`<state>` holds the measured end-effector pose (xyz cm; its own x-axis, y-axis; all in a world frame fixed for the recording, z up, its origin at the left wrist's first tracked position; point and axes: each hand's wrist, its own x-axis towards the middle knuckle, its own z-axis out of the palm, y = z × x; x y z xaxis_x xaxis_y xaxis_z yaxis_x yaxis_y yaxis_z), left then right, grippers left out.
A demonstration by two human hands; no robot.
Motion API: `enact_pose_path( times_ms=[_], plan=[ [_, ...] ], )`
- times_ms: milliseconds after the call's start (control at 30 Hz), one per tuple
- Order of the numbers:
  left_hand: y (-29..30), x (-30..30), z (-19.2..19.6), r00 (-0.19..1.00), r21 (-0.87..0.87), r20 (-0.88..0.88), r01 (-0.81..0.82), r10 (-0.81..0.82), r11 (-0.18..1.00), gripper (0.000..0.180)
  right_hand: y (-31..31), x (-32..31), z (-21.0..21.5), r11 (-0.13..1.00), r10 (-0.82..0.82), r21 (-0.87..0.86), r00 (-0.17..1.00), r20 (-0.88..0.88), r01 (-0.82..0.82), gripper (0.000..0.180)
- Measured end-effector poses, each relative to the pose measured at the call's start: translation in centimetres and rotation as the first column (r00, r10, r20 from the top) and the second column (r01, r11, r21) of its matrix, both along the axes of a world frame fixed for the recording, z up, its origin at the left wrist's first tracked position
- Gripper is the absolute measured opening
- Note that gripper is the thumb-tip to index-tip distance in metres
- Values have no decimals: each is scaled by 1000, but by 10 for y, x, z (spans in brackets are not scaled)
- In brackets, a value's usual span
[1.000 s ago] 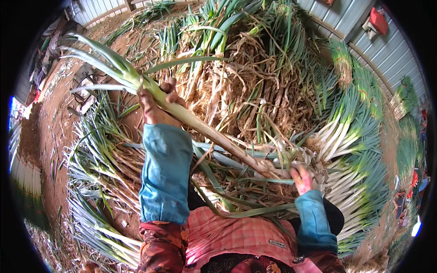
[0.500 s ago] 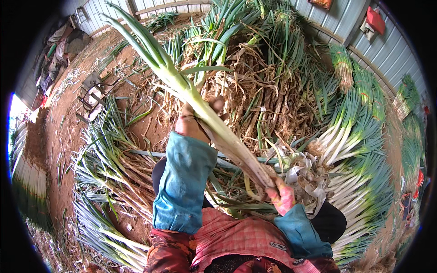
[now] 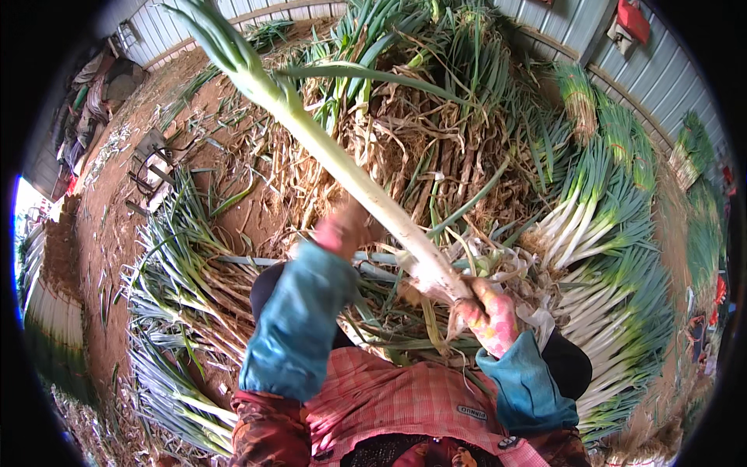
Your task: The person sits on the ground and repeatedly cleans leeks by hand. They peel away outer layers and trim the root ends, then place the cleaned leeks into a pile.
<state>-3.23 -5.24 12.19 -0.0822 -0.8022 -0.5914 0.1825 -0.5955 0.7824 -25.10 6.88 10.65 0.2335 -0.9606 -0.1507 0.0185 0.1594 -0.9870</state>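
A large green onion [image 3: 342, 165] slants across the middle, green leaves at the far left and root end near me. My right hand [image 3: 490, 317] is wrapped round its root end, in a pink-patterned glove. Much of the stalk looks smooth and white, and a pale loosened skin [image 3: 429, 279] hangs beside its lower part. Below the stalk's middle is my left hand [image 3: 342, 231], smeared by motion; its fingers cannot be made out. A long green leaf [image 3: 373, 74] sticks out to the right from the top of the stalk.
Ahead rises a heap of untrimmed green onions [image 3: 436, 148] with dry brown skins. More unpeeled ones [image 3: 194, 272] lie at my left. Rows of clean white-stalked onions [image 3: 599, 327] line my right, with tied bundles [image 3: 577, 105] beyond. Peeled scraps [image 3: 517, 272] lie near my right hand.
My left hand has come off the stalk and down toward me. The stalk now shows whiter, with loosened skin near the root. A leaf has swung out to the right.
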Motion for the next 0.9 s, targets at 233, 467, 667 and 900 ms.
enact_pose_path(
  times_ms=[233,467,667,900],
  plan=[
    [7,26,8,511,-216,-856,-493,80,843,50,-43,54,11,928,180,258,930,320,-268,31],
    [-5,35,17,560,-51,-804,-399,199,916,48,-32,70,35,876,296,311,921,254,-368,33],
    [-23,127,16,494,-74,-805,-633,329,770,48,2,9,32,566,175,713,906,386,-414,46],
    [-41,303,-36,611,-311,-654,-755,447,577,20,38,-95,26,616,23,660,847,531,-430,31]
  ],
)
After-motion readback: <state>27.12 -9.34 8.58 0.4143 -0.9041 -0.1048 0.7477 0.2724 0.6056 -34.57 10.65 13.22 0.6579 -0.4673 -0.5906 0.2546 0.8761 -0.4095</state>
